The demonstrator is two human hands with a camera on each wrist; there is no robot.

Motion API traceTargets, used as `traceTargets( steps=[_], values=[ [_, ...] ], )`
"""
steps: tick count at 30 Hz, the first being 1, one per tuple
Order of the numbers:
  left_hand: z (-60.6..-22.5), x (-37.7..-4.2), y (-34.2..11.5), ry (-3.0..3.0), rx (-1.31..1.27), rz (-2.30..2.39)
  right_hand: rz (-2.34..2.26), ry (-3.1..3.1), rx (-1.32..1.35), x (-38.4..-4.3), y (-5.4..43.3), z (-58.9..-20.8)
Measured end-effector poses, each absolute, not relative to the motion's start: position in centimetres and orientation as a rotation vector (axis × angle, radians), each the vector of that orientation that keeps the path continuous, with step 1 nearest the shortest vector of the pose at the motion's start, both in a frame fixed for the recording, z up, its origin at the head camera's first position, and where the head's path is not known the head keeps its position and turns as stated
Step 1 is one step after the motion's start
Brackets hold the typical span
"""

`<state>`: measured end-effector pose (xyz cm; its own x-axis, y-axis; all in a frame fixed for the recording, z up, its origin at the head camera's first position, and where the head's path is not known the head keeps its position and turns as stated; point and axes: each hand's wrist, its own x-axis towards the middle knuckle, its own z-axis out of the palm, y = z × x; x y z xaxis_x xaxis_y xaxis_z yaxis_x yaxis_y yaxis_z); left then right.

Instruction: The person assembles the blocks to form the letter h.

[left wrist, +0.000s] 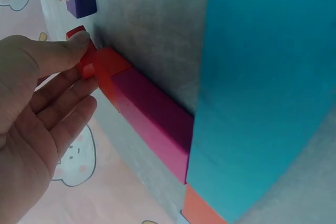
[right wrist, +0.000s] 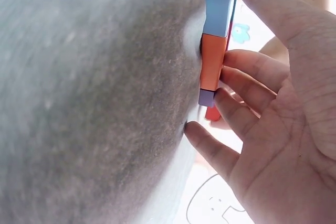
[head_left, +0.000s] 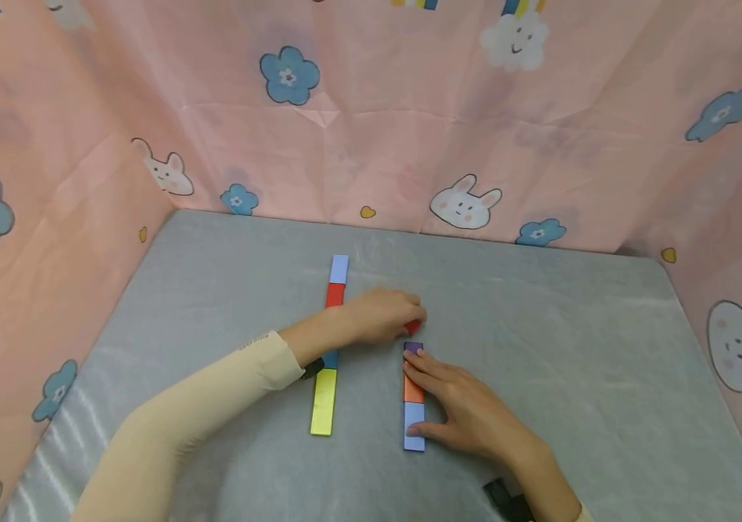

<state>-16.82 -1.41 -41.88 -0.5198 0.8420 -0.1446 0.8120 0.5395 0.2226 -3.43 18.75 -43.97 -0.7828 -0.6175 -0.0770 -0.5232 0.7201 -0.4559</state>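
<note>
My left hand (head_left: 377,315) pinches a small red block (head_left: 413,327) between thumb and fingers, just beyond the far end of the right-hand row. That row runs from a purple block (head_left: 413,347) through an orange block (head_left: 414,390) to a light blue block (head_left: 414,428). With extended fingers my right hand (head_left: 469,402) touches its right side, the thumb on the light blue block. Under the left forearm passes a second row, with a yellow block (head_left: 323,402) nearest me. In the left wrist view a magenta block (left wrist: 152,114) and a teal block (left wrist: 262,77) show.
Farther along the left row lie another red block (head_left: 335,293) and a light blue block (head_left: 339,269). The grey cloth-covered table (head_left: 573,348) is bordered by a pink patterned curtain (head_left: 371,145) at the back and sides.
</note>
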Motion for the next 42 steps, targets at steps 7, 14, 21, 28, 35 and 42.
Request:
traceTargets(
  steps=[7, 14, 21, 28, 35, 42],
  values=[
    [-42.36, -16.43, -1.80, 2.518, 1.388, 0.209, -0.597, 2.699, -0.903, -3.48, 18.81, -43.96],
    [-42.60, -16.30, -1.97, 2.506, 1.384, 0.218, -0.611, 2.692, -0.919, -3.53, 18.97, -43.98],
    [-42.68, -16.28, -2.04, 2.503, 1.385, 0.222, -0.616, 2.697, -0.929, -3.53, 19.14, -44.03],
    [-42.83, -16.22, -1.99, 2.507, 1.387, 0.213, -0.621, 2.723, -0.973, -3.61, 19.25, -44.11],
    [-42.87, -16.16, -2.09, 2.503, 1.388, 0.218, -0.612, 2.714, -0.961, -3.73, 19.22, -44.10],
    [-42.93, -16.03, -2.16, 2.500, 1.386, 0.249, -0.591, 2.686, -0.928, -3.75, 19.20, -44.04]
  ],
)
